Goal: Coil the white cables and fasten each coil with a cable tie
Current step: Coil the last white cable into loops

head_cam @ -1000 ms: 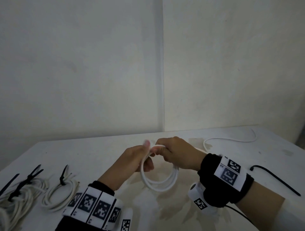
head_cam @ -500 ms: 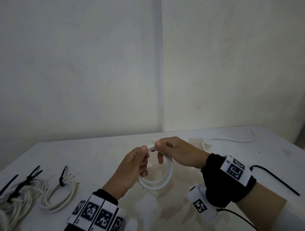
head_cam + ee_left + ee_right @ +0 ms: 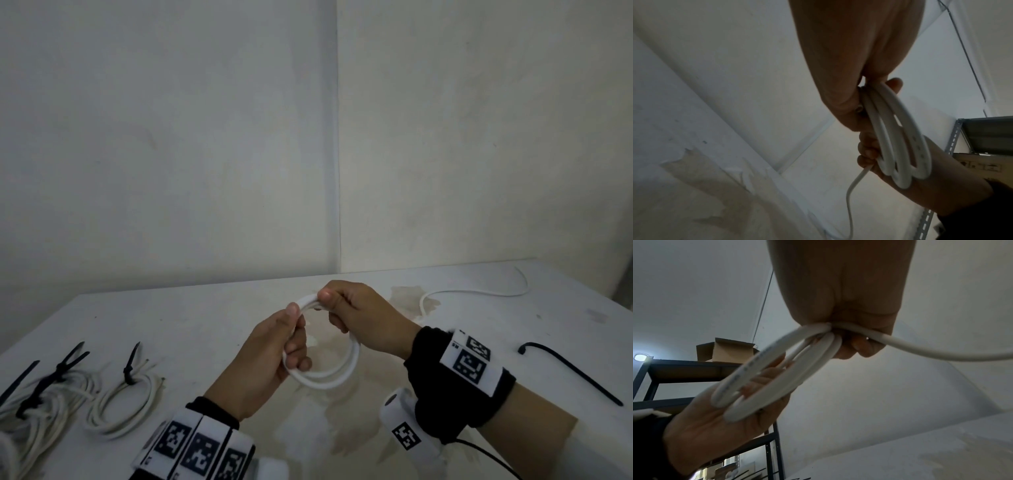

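Here, both hands hold one cable above the table.

Left hand: the left hand (image 3: 274,346) grips the side of the white cable coil (image 3: 329,371), fingers curled through the loops and thumb pressed on top; in the right wrist view its palm lies behind the loops (image 3: 764,379).

Right hand: the right hand (image 3: 363,318) pinches the top of the same coil between thumb and curled fingers, right beside the left thumb; the left wrist view shows its fingers (image 3: 869,152) closed round the cable.

Coil: about three loops hang between the two hands, lifted off the table (image 3: 191,329), with the loops bunched together at the top.

Loose tail: the uncoiled end (image 3: 476,292) runs from under the right hand across the table toward the far right corner; the right wrist view shows it leaving the fist to the right (image 3: 941,353).

Spare tie: a black cable tie (image 3: 572,373) lies flat on the table, right of the right wrist and well apart from the coil.

Finished coils: at the left, a tied coil (image 3: 123,401) carries a black tie, and just beside it a larger bundle (image 3: 37,407) with black ties sits at the table's left edge.

Wrists: both wear black bands with square printed markers.

Background: a metal shelf with a cardboard box (image 3: 725,350) stands behind.
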Available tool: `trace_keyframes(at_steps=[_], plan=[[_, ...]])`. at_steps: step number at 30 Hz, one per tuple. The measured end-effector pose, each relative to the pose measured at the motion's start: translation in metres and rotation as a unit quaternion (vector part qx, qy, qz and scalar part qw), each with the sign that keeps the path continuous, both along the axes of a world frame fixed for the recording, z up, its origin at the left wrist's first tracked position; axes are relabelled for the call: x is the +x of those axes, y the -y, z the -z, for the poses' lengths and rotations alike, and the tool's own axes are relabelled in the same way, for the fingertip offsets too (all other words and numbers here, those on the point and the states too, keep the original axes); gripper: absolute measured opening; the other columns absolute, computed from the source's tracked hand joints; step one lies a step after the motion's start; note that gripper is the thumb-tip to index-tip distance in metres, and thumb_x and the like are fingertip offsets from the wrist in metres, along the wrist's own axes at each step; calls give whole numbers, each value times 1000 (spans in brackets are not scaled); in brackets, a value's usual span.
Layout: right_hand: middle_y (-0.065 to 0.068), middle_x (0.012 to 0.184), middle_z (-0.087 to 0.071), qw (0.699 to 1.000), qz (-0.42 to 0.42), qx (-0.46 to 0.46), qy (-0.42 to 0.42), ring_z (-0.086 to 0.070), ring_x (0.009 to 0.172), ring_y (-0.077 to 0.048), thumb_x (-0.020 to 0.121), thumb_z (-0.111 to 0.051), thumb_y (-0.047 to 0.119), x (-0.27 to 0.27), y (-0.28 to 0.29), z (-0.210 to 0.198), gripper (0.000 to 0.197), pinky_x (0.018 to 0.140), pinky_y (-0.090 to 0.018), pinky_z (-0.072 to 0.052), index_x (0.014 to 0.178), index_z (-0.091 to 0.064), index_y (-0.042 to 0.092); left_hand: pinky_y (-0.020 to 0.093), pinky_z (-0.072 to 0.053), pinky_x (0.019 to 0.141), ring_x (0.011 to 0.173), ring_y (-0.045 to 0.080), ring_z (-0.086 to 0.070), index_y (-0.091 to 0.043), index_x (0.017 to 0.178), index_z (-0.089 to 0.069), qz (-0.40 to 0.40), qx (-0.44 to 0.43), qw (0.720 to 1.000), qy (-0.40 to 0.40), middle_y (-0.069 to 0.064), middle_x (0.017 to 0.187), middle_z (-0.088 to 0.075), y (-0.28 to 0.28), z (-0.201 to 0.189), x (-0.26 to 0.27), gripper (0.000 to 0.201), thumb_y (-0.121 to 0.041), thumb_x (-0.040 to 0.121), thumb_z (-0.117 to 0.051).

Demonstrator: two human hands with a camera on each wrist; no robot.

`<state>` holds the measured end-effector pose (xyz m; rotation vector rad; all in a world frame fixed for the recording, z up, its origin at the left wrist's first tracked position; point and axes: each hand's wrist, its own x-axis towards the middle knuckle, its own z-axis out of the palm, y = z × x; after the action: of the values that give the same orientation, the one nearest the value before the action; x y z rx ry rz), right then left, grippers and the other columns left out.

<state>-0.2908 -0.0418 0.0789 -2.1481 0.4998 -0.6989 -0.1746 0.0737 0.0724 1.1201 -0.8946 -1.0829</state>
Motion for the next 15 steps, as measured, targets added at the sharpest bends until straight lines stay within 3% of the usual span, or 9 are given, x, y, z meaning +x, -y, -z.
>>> trace_keyframes(at_steps=[4, 8, 11, 15], plan=[[3, 61, -53, 1000, 13, -5, -18, -44, 50, -5, 96, -39, 36, -5, 10, 3, 32, 56, -17, -39, 73, -51, 17, 19, -40, 44, 39, 6, -29, -9, 76, -42, -47, -9, 999, 16, -6, 48, -31, 1, -1, 7, 29, -28, 97, -34], [10, 62, -45, 994, 32, -72, -70, -38, 55, -4, 97, -41, 26, -17, 24, 18, 19, 60, -21, -33, 82, -52, 23, 18, -37, 40, 36, 5, -26, -9, 72, -42, -91, -13, 996, -1, -7, 45, -30, 0, -1, 24, 32, -26, 98, -34], [9, 64, -46, 980, 92, -155, -84, -41, 63, -13, 95, -47, 26, -20, 36, 17, 22, 65, -27, -32, 74, -46, 28, 18, -36, 40, 36, 6, -24, -8, 72, -43, -63, 21, 997, 33, -6, 45, -28, -3, 1, 29, 33, -27, 97, -35], [12, 59, -39, 961, 145, -221, -80, -40, 66, -20, 96, -44, 32, -14, 47, -1, 24, 68, -29, -27, 78, -44, 15, 20, -38, 43, 39, 7, -24, -7, 76, -44, 3, 52, 995, 80, -4, 50, -27, -5, 4, 26, 31, -30, 95, -36]])
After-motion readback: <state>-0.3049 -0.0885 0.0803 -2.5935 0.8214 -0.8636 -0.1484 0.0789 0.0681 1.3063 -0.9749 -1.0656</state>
